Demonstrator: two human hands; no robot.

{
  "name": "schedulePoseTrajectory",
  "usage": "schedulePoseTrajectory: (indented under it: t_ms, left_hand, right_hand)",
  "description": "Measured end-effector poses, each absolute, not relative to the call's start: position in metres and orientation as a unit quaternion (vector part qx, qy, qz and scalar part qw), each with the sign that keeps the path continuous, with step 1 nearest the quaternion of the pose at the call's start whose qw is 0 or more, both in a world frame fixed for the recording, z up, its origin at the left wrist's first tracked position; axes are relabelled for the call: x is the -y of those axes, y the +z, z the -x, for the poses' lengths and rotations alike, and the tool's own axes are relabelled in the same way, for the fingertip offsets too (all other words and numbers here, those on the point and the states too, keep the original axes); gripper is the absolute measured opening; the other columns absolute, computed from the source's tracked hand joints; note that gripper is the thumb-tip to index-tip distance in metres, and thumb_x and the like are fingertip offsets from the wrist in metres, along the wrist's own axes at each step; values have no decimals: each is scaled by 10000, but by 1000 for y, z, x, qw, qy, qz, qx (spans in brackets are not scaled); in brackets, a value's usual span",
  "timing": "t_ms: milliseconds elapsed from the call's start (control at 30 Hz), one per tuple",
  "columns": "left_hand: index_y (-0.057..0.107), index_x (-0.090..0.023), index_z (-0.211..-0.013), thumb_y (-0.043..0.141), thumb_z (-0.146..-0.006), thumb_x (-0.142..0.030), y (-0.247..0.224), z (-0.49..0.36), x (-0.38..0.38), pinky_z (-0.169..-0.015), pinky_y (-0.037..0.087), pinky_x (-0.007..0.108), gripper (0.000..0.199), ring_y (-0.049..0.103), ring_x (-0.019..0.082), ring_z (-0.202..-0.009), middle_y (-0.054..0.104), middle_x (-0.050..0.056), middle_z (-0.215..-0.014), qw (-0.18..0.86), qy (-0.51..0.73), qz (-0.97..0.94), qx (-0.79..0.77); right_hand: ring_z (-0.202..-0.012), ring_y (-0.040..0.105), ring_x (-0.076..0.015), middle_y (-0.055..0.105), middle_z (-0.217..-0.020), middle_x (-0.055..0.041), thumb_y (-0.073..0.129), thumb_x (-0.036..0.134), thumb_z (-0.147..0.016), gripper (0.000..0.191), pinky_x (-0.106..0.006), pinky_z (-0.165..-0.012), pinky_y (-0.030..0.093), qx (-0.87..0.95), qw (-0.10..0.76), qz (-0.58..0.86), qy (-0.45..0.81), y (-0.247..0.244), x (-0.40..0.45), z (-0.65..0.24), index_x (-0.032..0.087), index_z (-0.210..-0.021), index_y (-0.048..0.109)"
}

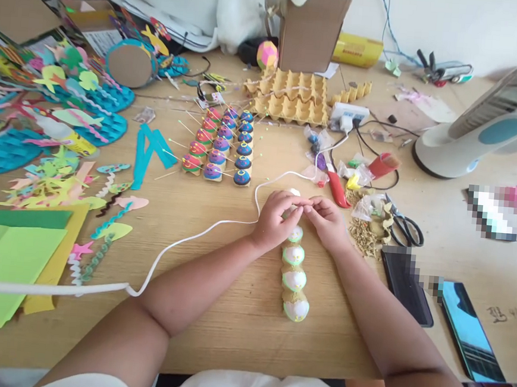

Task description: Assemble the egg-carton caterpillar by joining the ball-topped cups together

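A strip of egg-carton cups (295, 295) lies lengthwise in front of me, its cups topped with white domes edged in light green, with small yellow dots. My left hand (277, 219) is over the far end of this strip, thumb and forefinger pinched together. My right hand (328, 223) meets it from the other side, also pinching, so the fingertips of both almost touch. Whatever is between the fingers is too small to make out. The far cups are partly hidden by my hands.
Beyond my hands stand rows of decorated cups (219, 154) with thin pins sticking out sideways. A white cable (183, 241) crosses the table on the left. To the right lie a red-handled tool (338, 189), scissors (403, 226), wood shavings (365, 237) and a phone (471, 329).
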State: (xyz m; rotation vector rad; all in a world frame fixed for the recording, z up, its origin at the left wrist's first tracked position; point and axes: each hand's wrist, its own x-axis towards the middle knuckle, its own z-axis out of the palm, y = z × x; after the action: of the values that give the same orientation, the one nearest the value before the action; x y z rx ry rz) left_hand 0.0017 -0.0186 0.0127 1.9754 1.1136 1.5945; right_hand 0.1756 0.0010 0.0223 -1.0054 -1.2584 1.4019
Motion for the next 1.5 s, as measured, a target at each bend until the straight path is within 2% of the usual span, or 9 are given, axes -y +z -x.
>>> schedulePoseTrajectory:
  t_ms: [133, 233, 400, 633, 933, 1167, 1300, 1367, 1500]
  left_hand:
    - [816, -241, -1142, 697, -1070, -214, 13, -3, 17, -970, 594, 383, 141, 766, 226, -1048, 834, 66, -1064, 176, 571, -701, -390]
    - [809, -229, -1119, 680, -1082, -230, 11, -4, 16, -979, 610, 388, 134, 769, 225, -1032, 829, 69, -1047, 179, 562, -702, -400]
    - [809, -238, -1132, 683, -1083, -248, 6, -4, 14, -1029, 628, 404, 136, 783, 236, -1093, 837, 76, -1076, 185, 558, -699, -407]
    - [836, -231, -1098, 756, -1051, -241, -1, -5, 10, -1012, 627, 395, 93, 787, 235, -1087, 841, 76, -1067, 178, 574, -689, -405]
    - [859, -237, -1048, 806, -1036, -290, -6, -3, 4, -986, 614, 369, 76, 781, 214, -1048, 831, 49, -1004, 173, 589, -685, -392]
    - [867, -246, -1069, 761, -1067, -324, -3, 0, 6, -1047, 611, 392, 132, 774, 225, -1105, 834, 61, -1040, 185, 564, -692, -409]
    - [855, -257, -1254, 680, -1116, -368, 2, 2, 10, -1074, 598, 386, 248, 763, 223, -1145, 832, 72, -1111, 190, 558, -697, -407]
    - [828, -246, -1316, 649, -1131, -360, 3, 2, 11, -1059, 594, 376, 281, 760, 215, -1110, 829, 75, -1114, 196, 566, -689, -408]
    - [815, -235, -1281, 647, -1127, -349, 2, 1, 12, -940, 584, 343, 255, 743, 208, -1040, 824, 76, -1102, 202, 578, -667, -425]
  right_hand:
    - [-745, 642, -125, 754, -794, 16, 1034, 647, -681, 525, -269, -751, 541, 516, 482, 426, 566, 21, -3, -178, 233, -862, 767]
    - [-737, 630, -141, 746, -787, 8, 986, 710, -715, 539, -293, -740, 545, 528, 482, 432, 550, 20, -3, -179, 241, -843, 752]
    - [-728, 617, -151, 734, -758, 2, 976, 770, -674, 590, -304, -727, 520, 537, 483, 443, 532, 20, -5, -179, 240, -798, 749]
    - [-674, 570, -159, 673, -681, -4, 780, 921, -782, 695, -328, -684, 465, 607, 446, 461, 469, 21, -5, -180, 229, -735, 743]
    - [-633, 532, -153, 633, -641, -4, 652, 962, -854, 762, -335, -645, 431, 638, 434, 451, 449, 22, -4, -178, 227, -657, 687]
    - [-676, 511, -141, 641, -703, 24, 817, 836, -836, 617, -312, -690, 409, 599, 459, 392, 527, 21, -4, -176, 233, -782, 695]
    - [-651, 489, -131, 627, -682, 32, 890, 814, -771, 622, -298, -659, 382, 553, 488, 399, 545, 24, -4, -174, 234, -778, 666]
    - [-639, 485, -127, 628, -673, 32, 909, 812, -747, 632, -295, -642, 363, 537, 504, 403, 544, 26, -4, -174, 234, -759, 653]
    - [-565, 413, -117, 546, -569, 35, 820, 876, -794, 705, -315, -602, 308, 554, 501, 426, 510, 26, -3, -176, 231, -629, 589]
